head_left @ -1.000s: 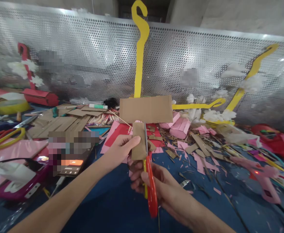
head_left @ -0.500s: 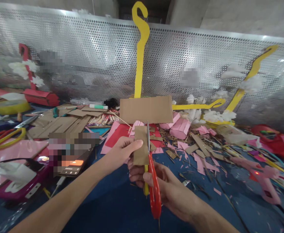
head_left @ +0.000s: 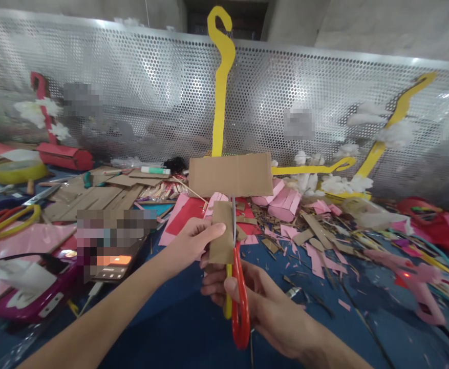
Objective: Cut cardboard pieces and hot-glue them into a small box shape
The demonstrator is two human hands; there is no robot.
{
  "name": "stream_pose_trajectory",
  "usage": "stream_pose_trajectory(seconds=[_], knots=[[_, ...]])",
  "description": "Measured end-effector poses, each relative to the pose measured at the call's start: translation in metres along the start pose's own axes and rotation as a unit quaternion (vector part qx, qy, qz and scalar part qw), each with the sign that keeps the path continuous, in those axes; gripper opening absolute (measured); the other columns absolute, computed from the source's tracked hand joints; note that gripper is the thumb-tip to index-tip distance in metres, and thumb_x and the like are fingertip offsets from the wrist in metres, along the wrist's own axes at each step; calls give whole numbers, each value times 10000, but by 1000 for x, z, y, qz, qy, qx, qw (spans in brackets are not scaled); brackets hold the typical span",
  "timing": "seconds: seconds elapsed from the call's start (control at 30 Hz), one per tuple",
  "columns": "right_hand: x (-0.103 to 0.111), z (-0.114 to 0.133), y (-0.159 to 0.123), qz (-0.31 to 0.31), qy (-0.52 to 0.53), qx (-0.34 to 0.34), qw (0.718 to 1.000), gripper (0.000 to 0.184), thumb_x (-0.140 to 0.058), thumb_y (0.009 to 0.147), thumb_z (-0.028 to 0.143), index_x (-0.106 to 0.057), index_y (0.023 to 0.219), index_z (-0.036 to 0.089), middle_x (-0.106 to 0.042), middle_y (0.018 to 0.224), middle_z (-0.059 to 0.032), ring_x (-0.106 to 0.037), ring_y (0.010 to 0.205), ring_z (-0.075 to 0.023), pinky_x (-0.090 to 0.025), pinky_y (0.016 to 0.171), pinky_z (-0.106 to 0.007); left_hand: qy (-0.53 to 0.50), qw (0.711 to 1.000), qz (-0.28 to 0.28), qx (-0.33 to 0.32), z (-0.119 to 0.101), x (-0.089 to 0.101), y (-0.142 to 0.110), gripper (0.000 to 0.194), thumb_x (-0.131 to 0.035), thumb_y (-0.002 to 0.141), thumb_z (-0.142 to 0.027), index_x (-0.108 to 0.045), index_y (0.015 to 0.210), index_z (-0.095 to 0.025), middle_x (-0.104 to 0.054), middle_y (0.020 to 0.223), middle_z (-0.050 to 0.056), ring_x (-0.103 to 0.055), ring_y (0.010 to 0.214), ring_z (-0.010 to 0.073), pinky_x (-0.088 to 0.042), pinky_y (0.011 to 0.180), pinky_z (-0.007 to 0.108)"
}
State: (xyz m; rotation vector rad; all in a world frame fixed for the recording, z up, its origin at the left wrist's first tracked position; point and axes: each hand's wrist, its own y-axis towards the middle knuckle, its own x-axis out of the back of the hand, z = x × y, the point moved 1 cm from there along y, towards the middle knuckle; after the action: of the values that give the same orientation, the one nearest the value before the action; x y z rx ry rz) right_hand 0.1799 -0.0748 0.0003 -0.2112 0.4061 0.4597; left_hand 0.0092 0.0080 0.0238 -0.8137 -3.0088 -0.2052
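Note:
Between thumb and fingers, my left hand (head_left: pixel 197 236) pinches a small brown cardboard piece (head_left: pixel 221 233), held upright above the table. My right hand (head_left: pixel 247 292) grips scissors (head_left: pixel 241 307) with one red and one yellow handle. The blade points away from me and lies along the right edge of the cardboard piece. The lower blade is hidden behind the cardboard. Beyond the hands stands a wider cardboard rectangle (head_left: pixel 230 174), with a tall yellow hook shape (head_left: pixel 219 102) rising behind it.
A pink glue gun (head_left: pixel 408 279) with a red light lies at right. Paper and cardboard scraps (head_left: pixel 316 241) cover the table's middle right. On the left are a phone (head_left: pixel 120 256), a purple power strip (head_left: pixel 32 302) and yellow tape (head_left: pixel 17 171). A perforated metal panel (head_left: pixel 151 102) runs behind.
The scissors and right hand have shifted slightly left and down, and the scissor handles have spread a little. The cardboard piece stays pinched in my left hand.

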Motion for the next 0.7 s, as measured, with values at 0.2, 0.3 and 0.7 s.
stream_pose_trajectory(seconds=[0.2, 0.3, 0.7], knots=[[-3, -4, 1, -11, 17, 3, 1000, 447, -799, 864, 437, -656, 1168, 143, -732, 1126, -128, -726, 1022, -220, -535, 954, -372, 0, 1000, -4, 3, -1, -1, -1, 491, -535, 956, -496, -546, 584, -175, -492, 437, -38, -399, 365, 68, -247, 390, 209], [-2, -7, 6, -34, 32, 11, 999, 447, -820, 839, 442, -664, 1129, 139, -748, 1066, -121, -737, 958, -213, -551, 909, -359, -20, 999, -19, 21, -1, -1, -1, 477, -561, 932, -501, -559, 584, -174, -500, 448, -29, -385, 361, 70, -245, 375, 217], [104, 51, 24, -302, -557, 119, 764, 257, -639, 873, 433, -659, 872, 178, -683, 760, -61, -601, 665, -202, -427, 596, -303, -24, 979, -199, -17, 16, 23, 15, 285, -584, 960, -428, -549, 776, -213, -535, 527, -44, -460, 385, 84, -326, 388, 222]])
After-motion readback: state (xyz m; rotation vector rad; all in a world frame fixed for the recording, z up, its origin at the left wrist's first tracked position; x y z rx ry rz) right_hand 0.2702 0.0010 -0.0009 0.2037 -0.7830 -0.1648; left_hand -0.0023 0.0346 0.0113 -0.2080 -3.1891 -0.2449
